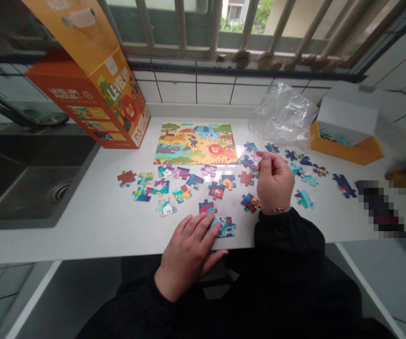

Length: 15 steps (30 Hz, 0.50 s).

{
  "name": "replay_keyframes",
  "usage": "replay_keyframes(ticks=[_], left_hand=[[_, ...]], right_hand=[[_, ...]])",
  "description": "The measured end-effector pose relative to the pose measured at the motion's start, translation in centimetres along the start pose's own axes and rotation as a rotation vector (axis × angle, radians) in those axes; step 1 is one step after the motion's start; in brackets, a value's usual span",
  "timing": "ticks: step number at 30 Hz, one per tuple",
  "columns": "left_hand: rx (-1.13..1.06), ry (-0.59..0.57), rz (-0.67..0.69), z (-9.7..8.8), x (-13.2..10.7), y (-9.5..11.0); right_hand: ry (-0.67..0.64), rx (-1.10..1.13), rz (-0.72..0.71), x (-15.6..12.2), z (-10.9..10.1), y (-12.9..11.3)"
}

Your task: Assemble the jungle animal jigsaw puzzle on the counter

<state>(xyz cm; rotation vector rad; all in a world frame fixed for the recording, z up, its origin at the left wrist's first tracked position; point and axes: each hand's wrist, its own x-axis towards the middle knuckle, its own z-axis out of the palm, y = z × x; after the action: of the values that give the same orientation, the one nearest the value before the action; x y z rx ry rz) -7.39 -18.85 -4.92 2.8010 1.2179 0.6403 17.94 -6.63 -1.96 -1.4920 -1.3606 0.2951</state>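
My left hand (192,252) lies flat near the counter's front edge, fingers stretched over a few puzzle pieces (228,227) that appear joined. The fingers partly cover them. My right hand (276,181) is closed in a pinch above the loose pieces on the right, with a pink-purple puzzle piece (257,157) at its fingertips, mostly hidden. Around that hand are a red piece (246,178), a dark blue and red piece (248,202) and a teal piece (305,198). Between the hands lies a red and purple piece (217,190).
An animal picture board (195,143) lies at the back, with several loose pieces (167,207) before it. The orange puzzle box (118,103) stands left beside a dark sink (22,193). Clear plastic wrap (282,113) and an open yellow box (347,150) are at right.
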Motion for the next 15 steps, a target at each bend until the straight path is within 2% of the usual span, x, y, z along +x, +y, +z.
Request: replay_keyframes(ticks=[3,7,12,15], left_hand=[[0.004,0.01,0.0,0.0,0.1,-0.1],[0.006,0.01,0.003,0.2,0.1,-0.2],[0.011,0.027,0.015,0.1,0.2,-0.2],[0.024,0.032,0.017,0.1,0.3,-0.2]], right_hand=[[0.264,0.139,0.096,0.0,-2.0,0.1],[0.432,0.306,0.144,-0.8,-5.4,0.7],[0.475,0.211,0.168,-2.9,-9.2,2.0],[0.361,0.084,0.198,-4.2,-10.6,2.6]])
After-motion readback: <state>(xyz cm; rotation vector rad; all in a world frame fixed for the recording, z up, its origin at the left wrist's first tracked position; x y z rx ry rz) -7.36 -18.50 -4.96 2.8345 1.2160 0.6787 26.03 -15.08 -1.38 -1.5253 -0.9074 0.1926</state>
